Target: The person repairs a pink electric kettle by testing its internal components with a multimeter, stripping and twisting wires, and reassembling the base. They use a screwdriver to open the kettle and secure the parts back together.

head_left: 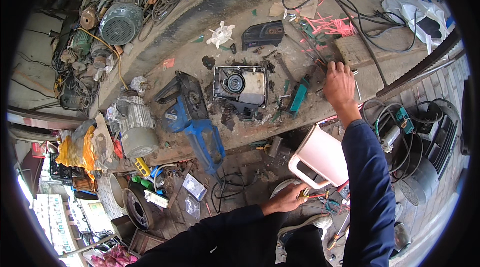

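My right hand (340, 87) reaches over the workbench at the right, its fingers curled down. A short metal piece (355, 72) sticks out beside them, but the grip itself is hidden. Left of that hand lies a green rectangular part (299, 95). My left hand (287, 199) is low, below the bench edge, with its fingers bent around something too small to name. It is near a pink plastic stool (322, 156). On the bench sit an opened motor housing (240, 86), a blue power tool body (192, 122), a black cover (263, 34) and a white fan wheel (220, 34).
Electric motors (121, 23) are heaped at the far left, and a grey motor (137, 124) stands on the bench's left. Black cable (345, 4) and pink strips (332, 24) lie at the back right. A toothed saw blade (420, 64) juts in from the right. Tools litter the floor.
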Demonstrator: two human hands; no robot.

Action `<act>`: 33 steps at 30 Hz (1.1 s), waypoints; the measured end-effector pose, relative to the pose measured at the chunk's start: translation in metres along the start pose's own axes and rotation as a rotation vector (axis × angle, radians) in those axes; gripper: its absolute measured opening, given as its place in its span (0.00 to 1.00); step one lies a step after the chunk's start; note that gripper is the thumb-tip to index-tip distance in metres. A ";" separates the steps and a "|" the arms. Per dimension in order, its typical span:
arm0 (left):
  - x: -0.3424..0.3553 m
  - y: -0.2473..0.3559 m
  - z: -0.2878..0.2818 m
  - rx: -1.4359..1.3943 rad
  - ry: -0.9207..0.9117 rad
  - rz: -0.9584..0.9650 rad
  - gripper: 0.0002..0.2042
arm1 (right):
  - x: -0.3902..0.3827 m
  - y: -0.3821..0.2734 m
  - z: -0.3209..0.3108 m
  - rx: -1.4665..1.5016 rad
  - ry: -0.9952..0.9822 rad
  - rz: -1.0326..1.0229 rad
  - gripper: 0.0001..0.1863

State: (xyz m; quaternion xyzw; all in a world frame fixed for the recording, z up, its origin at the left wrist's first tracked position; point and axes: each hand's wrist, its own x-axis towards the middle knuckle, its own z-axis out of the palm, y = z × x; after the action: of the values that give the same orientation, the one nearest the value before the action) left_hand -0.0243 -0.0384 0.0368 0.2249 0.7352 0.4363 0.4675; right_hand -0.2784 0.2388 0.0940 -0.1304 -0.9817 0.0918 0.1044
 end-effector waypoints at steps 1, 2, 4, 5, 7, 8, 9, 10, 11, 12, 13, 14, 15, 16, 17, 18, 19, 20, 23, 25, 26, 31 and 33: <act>0.000 0.002 -0.001 0.050 0.001 -0.002 0.19 | 0.000 0.001 0.001 0.001 0.039 -0.024 0.16; 0.000 0.003 -0.002 0.025 0.010 -0.002 0.19 | 0.000 0.004 -0.001 0.014 0.150 -0.080 0.15; -0.002 0.004 0.002 -0.034 0.046 0.021 0.19 | -0.004 0.016 -0.021 -0.003 0.168 -0.066 0.13; -0.003 0.003 0.002 -0.014 0.044 -0.023 0.20 | -0.010 0.024 -0.035 0.114 0.184 -0.064 0.16; -0.002 0.000 0.003 -0.126 0.032 -0.067 0.20 | -0.043 0.046 -0.069 0.276 0.165 -0.015 0.18; -0.001 -0.005 -0.002 -0.148 -0.057 -0.114 0.20 | -0.073 0.063 -0.090 0.355 0.134 -0.033 0.19; -0.001 -0.008 -0.003 -0.250 -0.012 -0.021 0.24 | -0.109 0.079 -0.112 0.535 -0.042 0.136 0.19; 0.000 -0.010 -0.002 -0.354 0.014 -0.030 0.24 | -0.151 0.091 -0.129 0.722 -0.140 0.192 0.19; 0.000 -0.013 -0.004 -0.305 0.020 -0.024 0.24 | -0.195 0.093 -0.136 0.823 -0.174 0.325 0.20; 0.001 -0.015 -0.003 -0.350 0.047 -0.020 0.22 | -0.237 0.093 -0.140 0.933 -0.155 0.364 0.20; 0.000 -0.016 -0.001 -0.283 0.052 -0.014 0.20 | -0.279 0.092 -0.146 1.006 -0.233 0.521 0.21; 0.000 -0.016 0.000 -0.223 0.062 -0.001 0.19 | -0.318 0.087 -0.149 1.052 -0.264 0.697 0.21; 0.000 -0.015 0.002 -0.192 0.087 0.003 0.17 | -0.354 0.080 -0.153 1.137 -0.340 0.782 0.22; 0.000 -0.015 0.004 -0.158 0.110 -0.011 0.16 | -0.385 0.072 -0.156 1.183 -0.375 0.932 0.22; 0.001 -0.014 0.004 -0.197 0.120 -0.035 0.15 | -0.411 0.064 -0.157 1.263 -0.433 0.954 0.22; -0.001 -0.012 0.006 -0.264 0.182 -0.058 0.14 | -0.433 0.058 -0.158 1.295 -0.478 1.036 0.22; 0.000 -0.013 0.003 -0.331 0.189 -0.089 0.12 | -0.448 0.055 -0.155 1.196 -0.534 0.999 0.21; 0.000 -0.013 -0.002 -0.383 0.194 -0.171 0.11 | -0.458 0.052 -0.151 1.211 -0.527 0.874 0.23; -0.006 -0.013 -0.010 -0.877 0.217 -0.323 0.11 | -0.468 0.059 -0.143 1.219 -0.681 0.800 0.27; -0.006 -0.015 -0.010 -1.113 0.291 -0.462 0.11 | -0.465 0.063 -0.135 1.248 -0.692 0.726 0.26; -0.005 -0.017 -0.009 -1.224 0.299 -0.487 0.11 | -0.463 0.064 -0.131 1.292 -0.690 0.723 0.26; 0.010 -0.030 -0.006 -1.562 0.351 -0.613 0.10 | -0.458 0.065 -0.134 1.333 -0.771 0.729 0.25; 0.014 -0.032 -0.004 -1.540 0.418 -0.694 0.09 | -0.457 0.064 -0.138 1.263 -0.746 0.664 0.25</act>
State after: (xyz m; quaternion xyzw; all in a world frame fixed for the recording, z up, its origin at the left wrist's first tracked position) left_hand -0.0317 -0.0467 0.0031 -0.4754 0.3332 0.6775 0.4516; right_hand 0.1997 0.1952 0.1303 -0.2927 -0.6244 0.6933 -0.2092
